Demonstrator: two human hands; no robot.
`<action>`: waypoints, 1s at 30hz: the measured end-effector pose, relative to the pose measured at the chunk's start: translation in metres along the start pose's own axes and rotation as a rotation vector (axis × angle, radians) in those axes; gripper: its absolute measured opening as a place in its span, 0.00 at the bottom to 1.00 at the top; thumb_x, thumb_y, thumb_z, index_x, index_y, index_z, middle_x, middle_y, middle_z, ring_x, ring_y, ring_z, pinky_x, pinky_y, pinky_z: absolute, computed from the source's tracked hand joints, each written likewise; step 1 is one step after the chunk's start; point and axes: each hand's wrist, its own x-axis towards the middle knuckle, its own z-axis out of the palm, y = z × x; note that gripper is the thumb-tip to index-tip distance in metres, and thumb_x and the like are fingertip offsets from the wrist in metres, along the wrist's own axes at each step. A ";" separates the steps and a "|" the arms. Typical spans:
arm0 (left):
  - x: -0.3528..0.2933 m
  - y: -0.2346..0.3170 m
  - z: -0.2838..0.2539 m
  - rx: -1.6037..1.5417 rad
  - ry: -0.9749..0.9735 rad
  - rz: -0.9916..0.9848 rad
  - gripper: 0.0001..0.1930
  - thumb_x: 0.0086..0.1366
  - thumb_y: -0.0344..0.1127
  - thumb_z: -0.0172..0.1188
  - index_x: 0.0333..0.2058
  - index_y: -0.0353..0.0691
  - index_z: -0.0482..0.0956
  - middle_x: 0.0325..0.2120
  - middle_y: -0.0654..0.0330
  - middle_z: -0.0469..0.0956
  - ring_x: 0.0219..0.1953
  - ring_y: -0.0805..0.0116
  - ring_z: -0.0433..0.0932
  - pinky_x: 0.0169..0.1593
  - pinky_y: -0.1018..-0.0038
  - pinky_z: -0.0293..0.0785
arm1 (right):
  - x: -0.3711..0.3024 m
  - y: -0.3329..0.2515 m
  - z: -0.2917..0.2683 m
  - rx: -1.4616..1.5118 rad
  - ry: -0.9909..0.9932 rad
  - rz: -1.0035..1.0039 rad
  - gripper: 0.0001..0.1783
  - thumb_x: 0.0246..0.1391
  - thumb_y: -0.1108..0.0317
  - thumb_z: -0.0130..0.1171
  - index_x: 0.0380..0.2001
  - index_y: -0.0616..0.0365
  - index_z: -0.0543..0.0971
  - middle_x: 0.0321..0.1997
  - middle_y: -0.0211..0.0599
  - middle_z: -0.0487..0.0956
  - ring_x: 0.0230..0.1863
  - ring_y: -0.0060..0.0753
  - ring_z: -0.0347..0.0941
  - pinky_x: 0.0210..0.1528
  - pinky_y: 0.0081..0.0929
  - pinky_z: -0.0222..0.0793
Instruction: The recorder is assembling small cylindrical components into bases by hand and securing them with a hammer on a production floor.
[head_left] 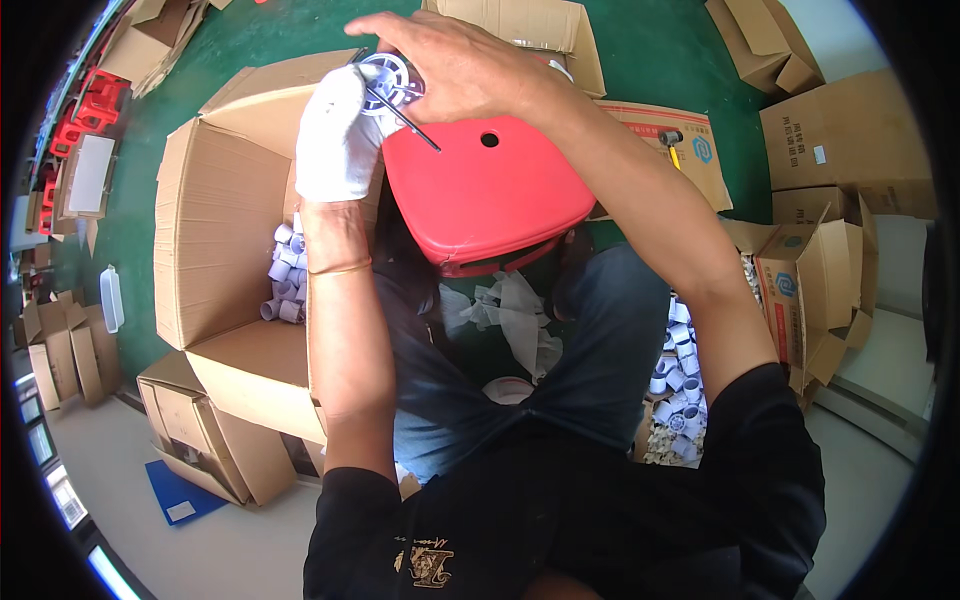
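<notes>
Up by the far left corner of the red plastic stool with a round hole in its seat point(490, 200), the person has both hands at a whitish round plastic piece with spokes point(388, 80). The left hand point(338, 130), in a white knitted glove, has its fingers curled in close and has hold of the piece by its left side. A thin black rod point(415, 132) slants from those gloved fingers across that corner; I cannot tell whether its tip touches the seat. The bare right hand point(455, 65) meets the piece from the other side, forefinger stretched out past it, the rest partly hidden, so I cannot tell whether they grip. By the left forearm stands a big open brown cardboard box point(222, 220), short pale lilac plastic tubes point(288, 265) piled inside. More pale plastic fittings point(685, 390) lie beyond the right knee. A hammer with a dark head and yellow handle point(672, 140) rests on a flat brown carton point(705, 175) past the stool's right edge, and crumpled translucent sheeting point(515, 320) lies between the legs
</notes>
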 end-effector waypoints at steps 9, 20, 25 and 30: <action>-0.004 0.026 -0.012 -0.213 0.063 0.139 0.15 0.68 0.36 0.57 0.47 0.29 0.75 0.44 0.43 0.78 0.44 0.48 0.79 0.48 0.57 0.78 | -0.093 0.037 -0.023 -0.072 0.241 0.332 0.31 0.62 0.58 0.54 0.64 0.63 0.66 0.68 0.50 0.65 0.68 0.49 0.61 0.67 0.35 0.58; -0.002 -0.001 -0.048 -0.568 0.017 0.026 0.13 0.68 0.37 0.57 0.44 0.33 0.74 0.43 0.47 0.77 0.48 0.47 0.76 0.53 0.45 0.74 | -0.137 0.023 0.052 -0.490 -0.185 0.365 0.31 0.68 0.55 0.38 0.66 0.66 0.62 0.74 0.49 0.54 0.76 0.48 0.44 0.75 0.46 0.38; 0.009 -0.045 -0.035 -0.314 0.378 -0.077 0.11 0.68 0.38 0.58 0.43 0.37 0.75 0.42 0.51 0.77 0.47 0.49 0.76 0.54 0.43 0.74 | -0.142 -0.008 0.045 -0.392 -0.330 0.216 0.31 0.67 0.58 0.40 0.67 0.65 0.60 0.75 0.44 0.54 0.77 0.43 0.43 0.76 0.41 0.36; 0.013 -0.051 -0.036 -0.291 0.374 -0.048 0.12 0.68 0.38 0.58 0.45 0.38 0.74 0.43 0.50 0.77 0.47 0.50 0.76 0.54 0.42 0.74 | -0.156 -0.022 0.045 -0.168 -0.396 0.082 0.30 0.66 0.58 0.42 0.67 0.63 0.61 0.74 0.42 0.56 0.77 0.44 0.43 0.76 0.41 0.36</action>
